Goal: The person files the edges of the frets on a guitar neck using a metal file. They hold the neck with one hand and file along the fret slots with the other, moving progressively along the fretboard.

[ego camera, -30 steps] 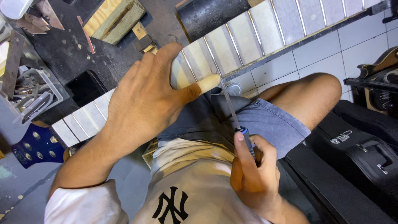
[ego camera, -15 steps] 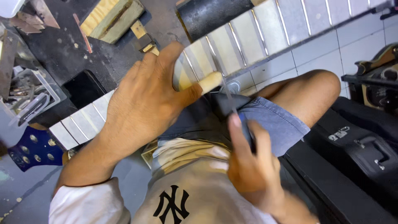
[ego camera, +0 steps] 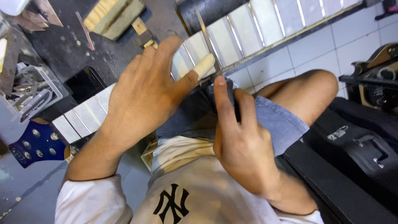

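Note:
A guitar neck (ego camera: 265,20) lies diagonally across the work surface, its fretboard covered in pale tape strips between metal frets. My left hand (ego camera: 145,99) presses flat on the neck, and its thumb tip wears a pale wrap. My right hand (ego camera: 242,145) grips a thin metal file (ego camera: 206,35), forefinger stretched along the handle. The blade lies across the fretboard beside one fret, just right of my left thumb. The blue headstock (ego camera: 35,143) shows at the lower left.
A clear plastic tray of tools (ego camera: 29,93) sits at the left and a wooden block (ego camera: 114,16) at the top. A dark flat slab (ego camera: 85,85) lies behind my left hand. A black instrument case (ego camera: 352,153) and another guitar (ego camera: 377,83) are at the right. My bare knee is over white floor tiles.
My right hand has moved up toward the neck, pushing the file's blade across the fretboard. My left hand has stayed pressed on the neck.

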